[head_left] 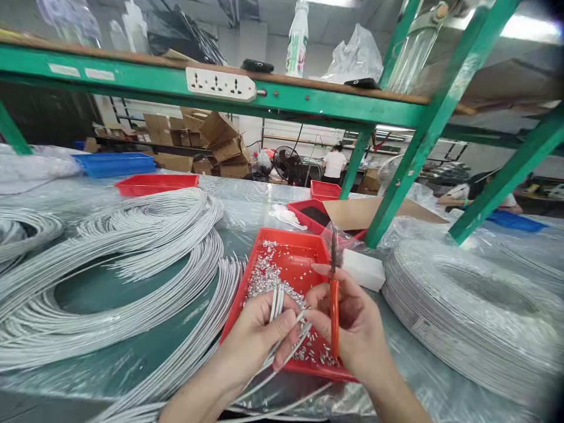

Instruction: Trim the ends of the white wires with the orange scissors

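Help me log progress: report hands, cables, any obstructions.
Left hand holding white cables. Right hand holding orange-handled tool. Red tray beneath, nothing visibly blocking.

The left hand [259, 330] partly hides the white cables [277, 302].

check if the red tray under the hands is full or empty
Partly filled: small silvery pieces lie across the red tray, thickest at left, with bare red bottom showing.
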Available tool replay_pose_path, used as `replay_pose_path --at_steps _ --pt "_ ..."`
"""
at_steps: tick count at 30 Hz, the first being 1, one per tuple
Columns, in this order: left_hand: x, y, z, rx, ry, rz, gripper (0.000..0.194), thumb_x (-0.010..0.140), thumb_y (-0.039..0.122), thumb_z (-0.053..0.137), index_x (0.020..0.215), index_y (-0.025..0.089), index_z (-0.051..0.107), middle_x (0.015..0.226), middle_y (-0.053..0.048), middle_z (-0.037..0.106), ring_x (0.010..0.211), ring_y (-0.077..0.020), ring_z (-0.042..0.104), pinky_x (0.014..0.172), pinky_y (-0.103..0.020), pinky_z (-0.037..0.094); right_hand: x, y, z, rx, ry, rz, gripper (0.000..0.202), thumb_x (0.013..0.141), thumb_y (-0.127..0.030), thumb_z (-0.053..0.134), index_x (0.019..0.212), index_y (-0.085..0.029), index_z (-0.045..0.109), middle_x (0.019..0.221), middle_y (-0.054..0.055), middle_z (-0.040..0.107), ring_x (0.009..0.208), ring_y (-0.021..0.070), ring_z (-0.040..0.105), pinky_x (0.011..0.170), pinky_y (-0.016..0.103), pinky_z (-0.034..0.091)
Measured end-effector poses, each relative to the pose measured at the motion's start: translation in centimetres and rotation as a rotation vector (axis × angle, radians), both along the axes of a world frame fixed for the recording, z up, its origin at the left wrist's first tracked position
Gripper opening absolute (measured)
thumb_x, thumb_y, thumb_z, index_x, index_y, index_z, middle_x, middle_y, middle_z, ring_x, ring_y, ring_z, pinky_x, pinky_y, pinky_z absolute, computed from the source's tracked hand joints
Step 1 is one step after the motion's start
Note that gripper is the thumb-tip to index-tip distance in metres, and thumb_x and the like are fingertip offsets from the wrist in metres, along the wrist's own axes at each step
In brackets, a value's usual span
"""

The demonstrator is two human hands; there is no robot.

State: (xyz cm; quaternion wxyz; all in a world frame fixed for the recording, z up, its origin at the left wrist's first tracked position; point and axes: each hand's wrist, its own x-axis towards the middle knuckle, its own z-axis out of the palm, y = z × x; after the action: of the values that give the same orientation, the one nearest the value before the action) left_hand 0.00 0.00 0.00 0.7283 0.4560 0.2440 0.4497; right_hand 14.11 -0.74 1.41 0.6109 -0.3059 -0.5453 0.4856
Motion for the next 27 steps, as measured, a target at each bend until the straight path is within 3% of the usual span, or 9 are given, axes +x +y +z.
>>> replay_pose_path --at_steps 5,9,12,15,18,21,24,27 --pt "0.2 0.2 0.4 -0.008 0.024 0.089 0.03 0.069 0.039 0.069 0.069 0.013 0.054 0.051 0.006 0.056 0.031 -0.0003 0.042 0.034 -0.011 0.032 -0.4 -0.4 0.2 0.007 -0.001 -0.024 0.046 0.064 -0.013 0.078 0.102 -0.029 0.057 0.064 -0.007 0.058 0.046 0.0052 0.051 0.04 0.011 0.041" --pt "0.2 0.4 0.1 -0.001 -0.014 0.137 0.03 0.068 0.038 0.07 0.071 0.013 0.054 0.053 0.006 0.056 0.032 -0.0009 0.043 0.033 -0.012 0.034 -0.8 -0.8 0.2 0.02 -0.015 -0.076 0.046 0.064 -0.011 0.077 0.103 -0.028 0.057 0.063 -0.007 0.058 0.048 0.0072 0.051 0.045 0.015 0.045" --pt "-0.1 0.6 -0.1 -0.04 -0.055 0.072 0.027 0.071 0.036 0.068 0.073 0.014 0.053 0.052 0.006 0.056 0.031 -0.0013 0.042 0.031 -0.012 0.032 -0.6 -0.3 0.0 0.049 -0.083 -0.216 0.046 0.065 -0.011 0.074 0.104 -0.026 0.055 0.066 -0.005 0.059 0.046 0.0085 0.049 0.048 0.021 0.048" --pt "-0.5 0.7 0.0 -0.136 -0.113 -0.019 0.025 0.071 0.033 0.068 0.073 0.016 0.049 0.049 0.008 0.052 0.03 -0.0003 0.036 0.029 -0.011 0.027 0.4 1.0 -0.2 0.101 -0.236 -0.356 0.043 0.069 -0.014 0.068 0.107 -0.024 0.051 0.08 0.001 0.063 0.06 0.0146 0.056 0.06 0.029 0.05" --pt "-0.9 0.8 0.2 -0.246 -0.142 -0.096 0.027 0.069 0.029 0.07 0.071 0.017 0.046 0.047 0.01 0.047 0.029 0.0006 0.029 0.028 -0.01 0.021 1.4 2.5 -0.3 0.155 -0.442 -0.388 0.034 0.076 -0.016 0.059 0.107 -0.024 0.049 0.083 0.003 0.063 0.074 0.02 0.06 0.068 0.034 0.049" --pt "-0.8 0.9 0.1 -0.272 -0.138 -0.123 0.026 0.069 0.029 0.07 0.073 0.018 0.046 0.047 0.011 0.045 0.03 0.0002 0.025 0.029 -0.011 0.019 2.0 3.3 -0.2 0.165 -0.571 -0.349 0.035 0.079 -0.015 0.054 0.112 -0.024 0.046 0.081 0.002 0.062 0.065 0.018 0.059 0.072 0.037 0.049" --pt "-0.3 0.9 -0.2 -0.11 -0.012 0.004 0.024 0.073 0.035 0.065 0.073 0.017 0.051 0.051 0.008 0.051 0.035 -0.0024 0.036 0.036 -0.014 0.03 2.2 2.9 0.3 0.155 -0.519 -0.275 0.04 0.077 -0.018 0.058 0.114 -0.024 0.044 0.087 0.004 0.062 0.07 0.0186 0.06 0.073 0.035 0.05" --pt "0.0 0.8 -0.4 0.087 0.198 0.192 0.023 0.076 0.036 0.062 0.071 0.014 0.059 0.065 0.001 0.059 0.06 -0.0071 0.052 0.059 -0.017 0.042 3.0 1.5 1.0 0.091 -0.477 -0.196 0.043 0.074 -0.026 0.063 0.113 -0.022 0.045 0.101 0.009 0.061 0.089 0.0233 0.06 0.079 0.036 0.049"
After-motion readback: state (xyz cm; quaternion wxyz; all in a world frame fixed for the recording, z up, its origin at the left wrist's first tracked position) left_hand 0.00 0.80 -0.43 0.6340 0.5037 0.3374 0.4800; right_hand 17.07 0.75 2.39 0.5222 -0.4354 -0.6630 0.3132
